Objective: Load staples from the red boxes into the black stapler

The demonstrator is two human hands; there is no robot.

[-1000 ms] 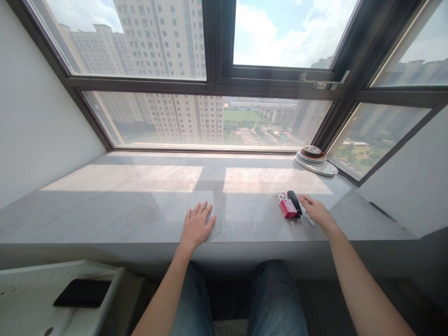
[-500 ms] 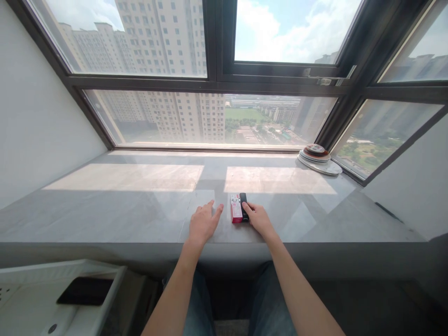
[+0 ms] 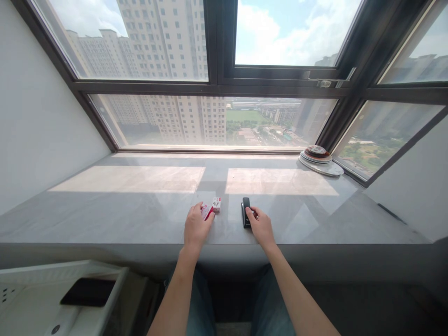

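Observation:
On the grey sill, my left hand (image 3: 198, 225) is closed around a red-and-white box (image 3: 206, 211), its palm hiding part of it. Touching or just beside that box's right end is a small white box (image 3: 216, 204) with red print. To the right, a black stapler (image 3: 246, 213) lies lengthwise away from me. My right hand (image 3: 261, 226) grips its right side, thumb on top and fingers curled.
A stack of plates (image 3: 320, 161) stands in the sill's back right corner by the dark window frame (image 3: 217, 89). Below the sill at left, a black phone (image 3: 87, 291) rests on a white plastic cart (image 3: 31, 310).
The red-and-white box has moved left, away from the stapler, and my left hand has closed on it. My right hand stays on the stapler, which sits slightly nearer me.

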